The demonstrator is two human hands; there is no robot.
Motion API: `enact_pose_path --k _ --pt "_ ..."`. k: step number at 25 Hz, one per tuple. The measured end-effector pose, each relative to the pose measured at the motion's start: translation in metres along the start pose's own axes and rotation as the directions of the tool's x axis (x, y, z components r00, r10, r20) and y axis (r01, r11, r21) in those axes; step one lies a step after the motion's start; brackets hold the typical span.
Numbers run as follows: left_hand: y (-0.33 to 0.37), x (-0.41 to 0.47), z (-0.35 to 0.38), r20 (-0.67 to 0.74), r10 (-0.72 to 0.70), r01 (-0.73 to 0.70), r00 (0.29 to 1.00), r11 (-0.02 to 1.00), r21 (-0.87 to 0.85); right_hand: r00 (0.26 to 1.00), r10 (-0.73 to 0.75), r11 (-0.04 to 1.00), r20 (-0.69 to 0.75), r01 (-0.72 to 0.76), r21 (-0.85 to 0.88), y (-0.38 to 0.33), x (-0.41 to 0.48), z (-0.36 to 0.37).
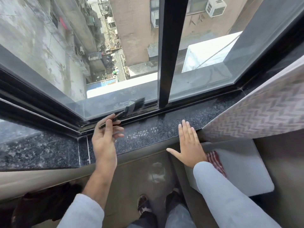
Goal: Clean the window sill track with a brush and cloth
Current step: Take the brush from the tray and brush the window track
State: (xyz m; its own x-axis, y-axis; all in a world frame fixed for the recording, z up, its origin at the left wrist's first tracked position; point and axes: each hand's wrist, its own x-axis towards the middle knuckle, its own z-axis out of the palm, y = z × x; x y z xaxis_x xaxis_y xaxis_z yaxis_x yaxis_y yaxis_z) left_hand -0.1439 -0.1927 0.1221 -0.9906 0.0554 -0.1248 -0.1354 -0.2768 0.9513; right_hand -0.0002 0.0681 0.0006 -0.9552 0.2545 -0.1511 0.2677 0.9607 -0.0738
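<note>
My left hand (105, 140) holds a flat paint-type brush (131, 108) by its handle. The dark bristles rest in the black window track (148, 111), just left of the vertical black window frame bar (164, 79). My right hand (189, 145) lies flat with fingers spread on the front edge of the dark speckled granite sill (156, 130), holding nothing. A red and white striped cloth (215, 162) lies on a grey surface below the sill, partly hidden behind my right forearm.
A curtain (255, 112) with a herringbone pattern hangs at the right over the sill's end. A grey cushioned seat (246, 170) stands below it. A dark bundle (46, 204) sits at the lower left. My feet (144, 204) stand on the floor below.
</note>
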Motion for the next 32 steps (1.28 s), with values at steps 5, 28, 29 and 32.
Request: enact_pose_path --k 5,28,29,32 --pt "-0.027 -0.029 0.006 0.060 -0.215 0.223 0.975 0.959 -0.176 1.000 0.025 1.000 -0.015 -0.024 0.015 0.010 -0.004 0.004" --pt "-0.128 0.062 0.201 0.717 -0.202 -0.735 0.667 -0.017 0.678 0.993 -0.055 0.996 0.106 0.048 0.070 0.029 0.000 -0.012" --pt "-0.127 0.059 0.197 0.701 -0.186 -0.714 0.689 -0.009 0.700 0.994 -0.061 0.995 0.096 0.053 0.080 0.030 0.000 -0.013" --pt "-0.119 0.041 0.173 0.648 -0.102 -0.634 0.755 0.142 0.760 0.995 -0.084 0.991 0.054 0.078 0.107 0.045 -0.024 -0.009"
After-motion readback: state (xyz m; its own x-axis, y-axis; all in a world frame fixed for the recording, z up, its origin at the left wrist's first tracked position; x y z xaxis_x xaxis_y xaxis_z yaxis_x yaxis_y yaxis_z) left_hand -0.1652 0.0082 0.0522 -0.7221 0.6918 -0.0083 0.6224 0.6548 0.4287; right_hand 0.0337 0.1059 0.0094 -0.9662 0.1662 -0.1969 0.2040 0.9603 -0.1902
